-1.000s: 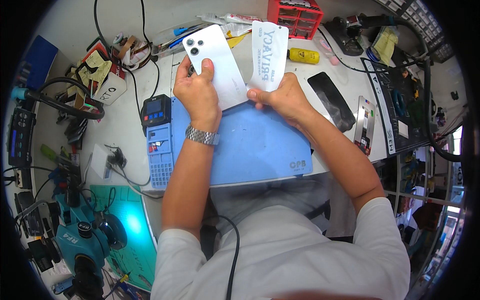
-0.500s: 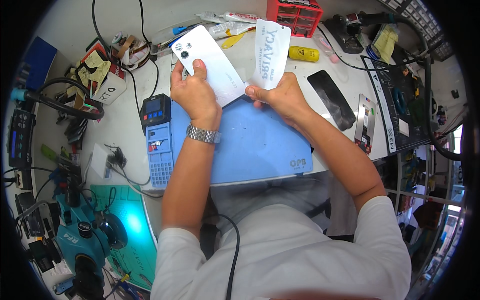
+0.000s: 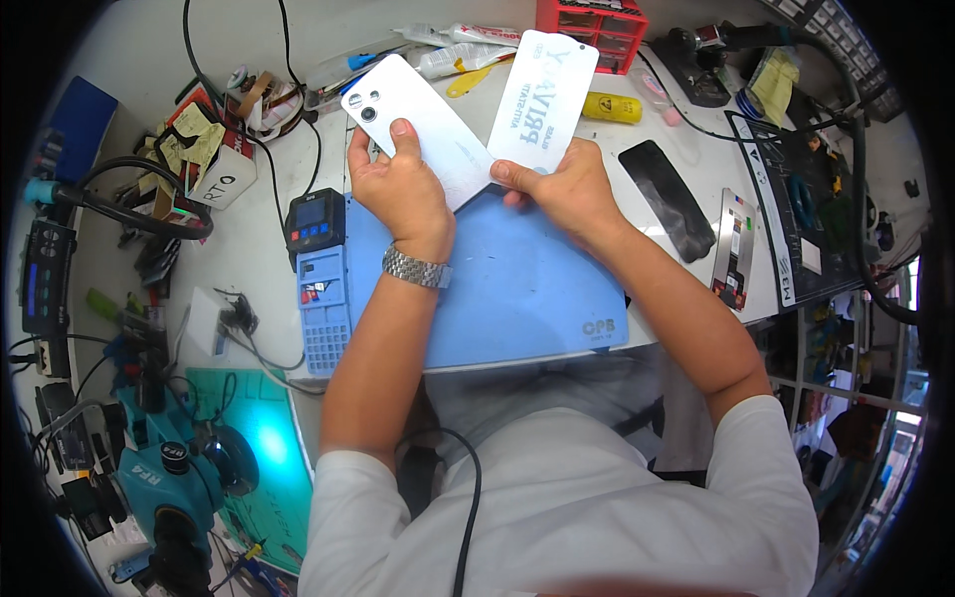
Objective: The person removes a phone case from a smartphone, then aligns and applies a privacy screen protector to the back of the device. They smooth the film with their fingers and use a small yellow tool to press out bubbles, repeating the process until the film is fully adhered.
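My left hand point(image 3: 403, 194) grips a white smartphone point(image 3: 438, 129), its back with the camera lenses turned up and my thumb lying across it. In my right hand point(image 3: 567, 194) a whitish, partly see-through screen protector sheet point(image 3: 542, 104) with printed lettering is pinched at its lower end. The sheet's lower corner and my right thumb come close to the phone's right corner; whether they touch I cannot tell. Both things are held up above the far part of a blue work mat point(image 3: 517, 289).
Right of the mat lie a dark phone screen point(image 3: 667, 199) and a metallic phone part point(image 3: 733, 249). A small device with a display point(image 3: 315, 219) and a blue parts tray point(image 3: 325, 313) border its left. Behind are a yellow cylinder point(image 3: 609, 107) and red drawers point(image 3: 597, 30). A microscope point(image 3: 174, 473) stands lower left.
The sheet has turned flatter toward the view and shows more of its face, leaning further right. The phone has tilted slightly, so more of its camera lenses shows. Both hands keep their grip.
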Demonstrator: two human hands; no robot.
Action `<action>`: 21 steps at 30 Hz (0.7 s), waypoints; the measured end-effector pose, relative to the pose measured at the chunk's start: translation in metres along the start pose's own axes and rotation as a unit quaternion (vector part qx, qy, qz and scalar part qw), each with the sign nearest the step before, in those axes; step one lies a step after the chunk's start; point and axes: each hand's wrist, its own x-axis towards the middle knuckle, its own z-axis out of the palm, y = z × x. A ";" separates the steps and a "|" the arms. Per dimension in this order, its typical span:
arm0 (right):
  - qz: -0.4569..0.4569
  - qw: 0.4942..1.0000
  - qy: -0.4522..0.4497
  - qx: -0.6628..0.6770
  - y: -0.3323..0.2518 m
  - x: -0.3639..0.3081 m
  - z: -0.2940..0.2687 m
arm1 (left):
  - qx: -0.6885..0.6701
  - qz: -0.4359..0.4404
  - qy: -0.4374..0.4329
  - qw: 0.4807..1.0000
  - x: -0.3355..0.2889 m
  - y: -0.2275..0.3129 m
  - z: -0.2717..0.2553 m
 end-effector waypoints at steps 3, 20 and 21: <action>0.034 0.999 -0.015 0.022 -0.004 0.002 -0.003 | -0.012 -0.001 0.022 1.000 0.006 0.001 0.000; 0.089 0.992 -0.092 0.018 -0.006 -0.006 0.007 | -0.043 -0.040 0.041 0.997 -0.005 -0.007 0.006; 0.088 0.991 -0.094 0.026 -0.006 -0.007 0.008 | -0.041 -0.045 0.045 0.997 -0.004 -0.008 0.006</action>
